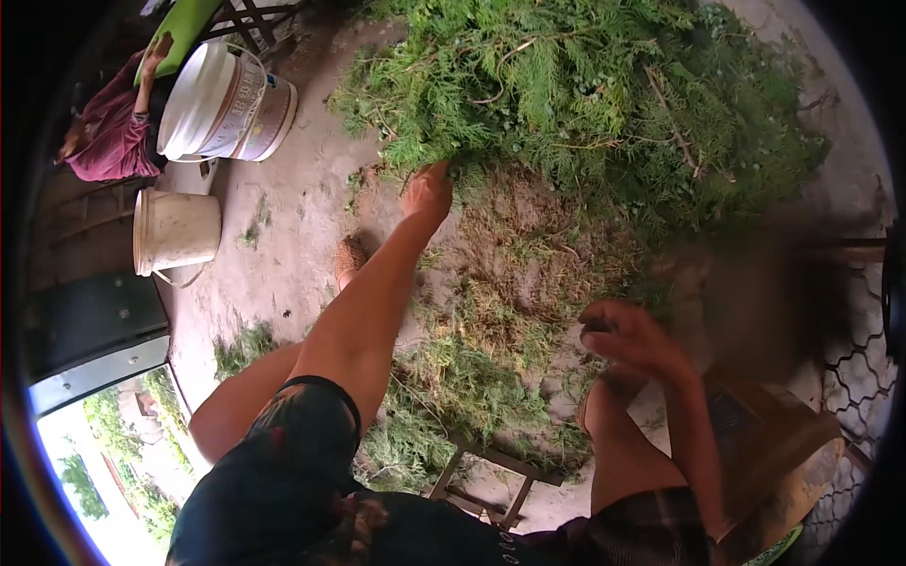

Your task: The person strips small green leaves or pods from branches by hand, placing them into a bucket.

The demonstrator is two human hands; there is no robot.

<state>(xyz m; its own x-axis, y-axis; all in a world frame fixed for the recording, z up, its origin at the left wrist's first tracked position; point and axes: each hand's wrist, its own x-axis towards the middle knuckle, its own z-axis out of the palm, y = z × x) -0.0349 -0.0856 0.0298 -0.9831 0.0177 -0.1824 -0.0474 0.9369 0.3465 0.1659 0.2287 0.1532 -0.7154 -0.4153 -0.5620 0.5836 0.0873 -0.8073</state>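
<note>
My left hand (428,192) reaches forward to the near edge of a big heap of green conifer branches (566,94). Its fingers are closed at the foliage, and what they grip is hidden among the leaves. On the right, my right hand (628,335) is raised over the ground near my right knee, its fingers curled round something small and dark that I cannot make out. Between the two hands, brown and green clippings (505,283) lie scattered on the ground.
Two white buckets, a large one (226,102) and a smaller one (179,229), are at the left. Beyond them is another person in a maroon top (118,132). A wooden frame (500,462) lies near my feet. Something brown and blurred (774,302) is at the right.
</note>
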